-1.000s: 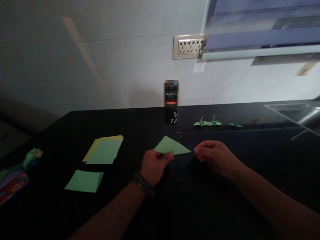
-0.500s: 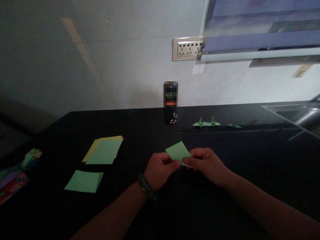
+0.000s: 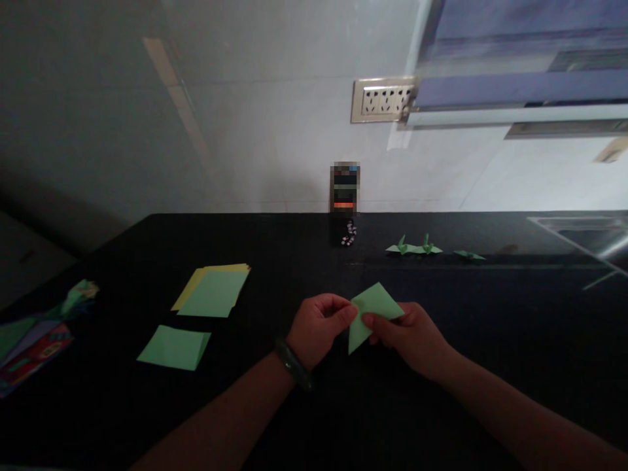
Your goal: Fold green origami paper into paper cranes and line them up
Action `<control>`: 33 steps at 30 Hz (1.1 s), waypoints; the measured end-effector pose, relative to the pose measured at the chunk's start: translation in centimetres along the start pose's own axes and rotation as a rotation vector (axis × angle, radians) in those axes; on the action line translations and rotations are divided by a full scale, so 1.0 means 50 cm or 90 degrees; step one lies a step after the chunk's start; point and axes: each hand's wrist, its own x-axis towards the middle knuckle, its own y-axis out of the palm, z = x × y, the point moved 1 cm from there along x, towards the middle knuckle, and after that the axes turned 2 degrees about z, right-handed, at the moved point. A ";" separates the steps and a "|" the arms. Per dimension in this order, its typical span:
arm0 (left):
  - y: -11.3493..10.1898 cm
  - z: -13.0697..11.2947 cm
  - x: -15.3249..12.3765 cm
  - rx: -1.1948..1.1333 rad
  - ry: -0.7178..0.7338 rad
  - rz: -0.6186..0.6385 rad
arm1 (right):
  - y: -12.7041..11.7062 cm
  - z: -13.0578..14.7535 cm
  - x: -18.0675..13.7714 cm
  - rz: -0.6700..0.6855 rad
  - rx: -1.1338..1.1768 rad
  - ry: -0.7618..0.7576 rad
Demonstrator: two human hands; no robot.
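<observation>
At the counter (image 3: 279, 255), left fingers (image 3: 345, 317) and right fingers (image 3: 379, 326) pinch one green paper (image 3: 379, 302), three folded figures (image 3: 426, 249) beyond.

The folded, angular paper piece (image 3: 378, 302) is plain light green, like the four-sided top sheet (image 3: 213, 294) on the yellow paper stack (image 3: 189, 290) and the creased paper rectangle (image 3: 171, 348), while the small, pointed paper figures (image 3: 415, 249) mix lighter and deeper greens. The round bangle (image 3: 293, 364) is dark green, the flat countertop (image 3: 289, 261) black; pinkish-white spots dot the dark, curved strand (image 3: 350, 233).
</observation>
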 end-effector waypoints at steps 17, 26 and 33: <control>-0.002 -0.006 0.001 0.038 -0.023 0.008 | -0.011 0.005 0.006 -0.087 0.037 -0.007; -0.007 -0.008 0.002 0.110 0.009 -0.004 | -0.013 0.007 0.004 -0.097 0.055 -0.003; -0.004 0.002 0.008 0.004 -0.020 -0.008 | -0.018 0.005 0.007 -0.111 0.093 0.007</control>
